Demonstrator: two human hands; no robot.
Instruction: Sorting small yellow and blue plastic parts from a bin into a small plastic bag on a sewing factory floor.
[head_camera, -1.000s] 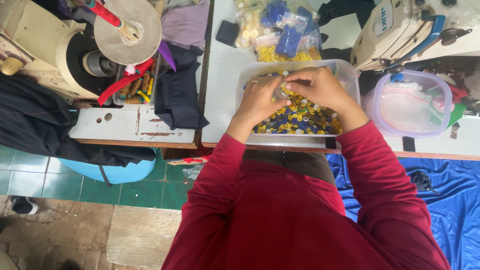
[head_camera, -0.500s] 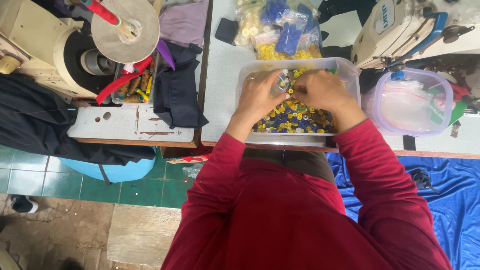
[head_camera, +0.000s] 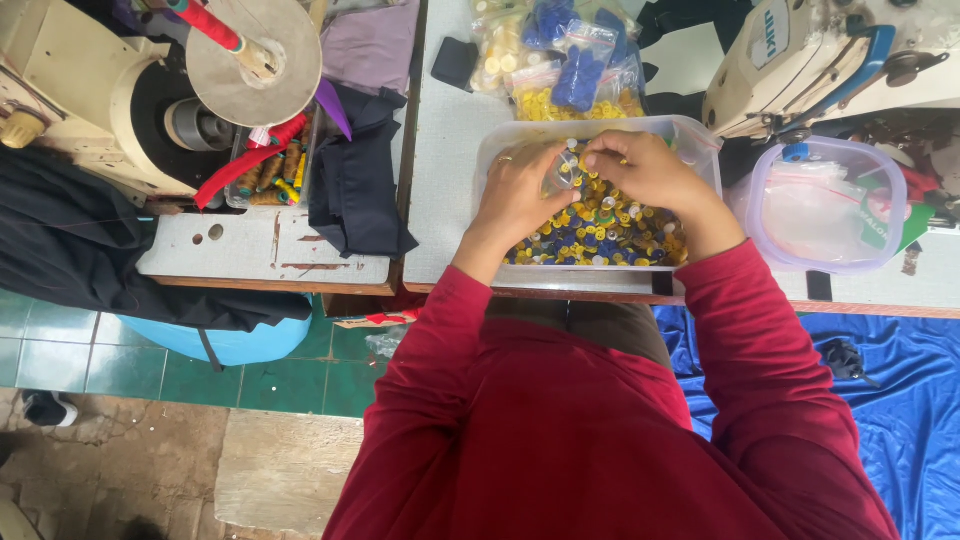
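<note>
Both hands work over a clear plastic tub (head_camera: 700, 140) of yellow, blue and white buttons (head_camera: 610, 225) on the counter (head_camera: 445, 200). The left hand (head_camera: 520, 190) and right hand (head_camera: 640, 165) meet fingertip to fingertip above the heap, fingers pinched together on a small clear piece (head_camera: 566, 168), seemingly a little bag or packet; what it holds is too small to tell. The step looks like handling that piece over the tub, and it goes best kept low above the buttons, just under the fingers, so anything dropped lands back in. Beyond the hands lie bags of sorted buttons (head_camera: 560, 60); off the right hand's side sits a round clear container (head_camera: 830, 205), near enough to knock with an elbow.
</note>
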